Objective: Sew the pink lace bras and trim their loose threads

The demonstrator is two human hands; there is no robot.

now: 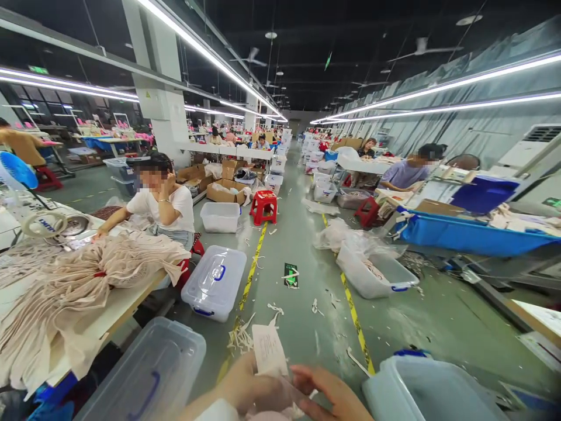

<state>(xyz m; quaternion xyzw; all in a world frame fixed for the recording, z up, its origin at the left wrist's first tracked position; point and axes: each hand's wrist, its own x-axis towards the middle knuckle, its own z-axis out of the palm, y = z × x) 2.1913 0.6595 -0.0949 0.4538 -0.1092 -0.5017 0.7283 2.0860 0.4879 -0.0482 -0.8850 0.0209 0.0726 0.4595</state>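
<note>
At the bottom edge of the head view my left hand (245, 389) is closed around a small white printed label (268, 349) that sticks up from its fingers. My right hand (331, 392) reaches in from the right, its fingers together and touching pale fabric just below the label. Only parts of both hands show; what lies under them is cut off by the frame.
A worktable (123, 304) on the left carries a heap of beige fabric (74, 286); a co-worker in a white shirt (164, 202) sits behind it. Clear lidded bins (214, 280) (149, 374) (421, 389) stand nearby. Yellow-taped aisle (249, 275) with scraps, red stool (263, 206), blue table (468, 234) right.
</note>
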